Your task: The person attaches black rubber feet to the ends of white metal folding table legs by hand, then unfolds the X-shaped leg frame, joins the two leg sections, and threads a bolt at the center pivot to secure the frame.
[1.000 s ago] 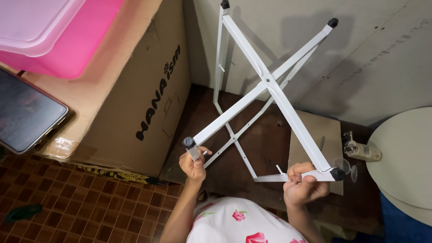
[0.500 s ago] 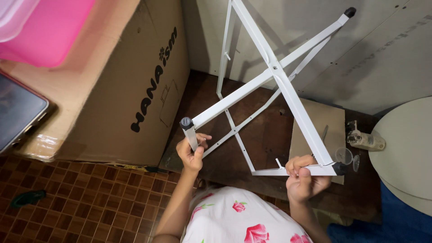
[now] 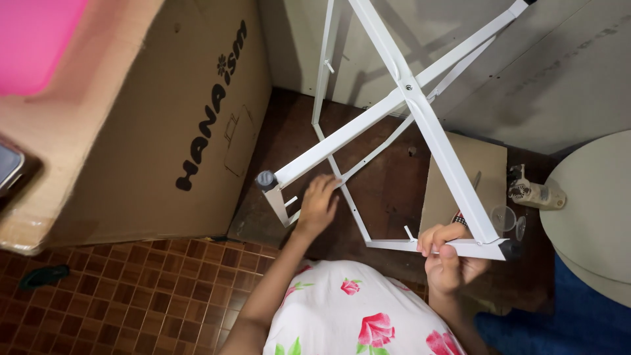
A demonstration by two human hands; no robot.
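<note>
A white folding metal frame with crossed legs and black end caps stands tilted in front of me. My right hand is wrapped around its lower horizontal bar, near the black cap at the right end. My left hand rests with fingers spread against the thin bar under the left leg, close to the grey cap. I cannot tell if the left hand grips the bar.
A large cardboard box stands at the left with a pink plastic bin on top. A flat cardboard piece, a small clear cup and a little bottle lie on the dark floor. A round white lid sits at right.
The frame has come closer and higher in view. My left hand has slid off the capped leg end onto the thin bar below it. My right hand keeps hold of the lower bar.
</note>
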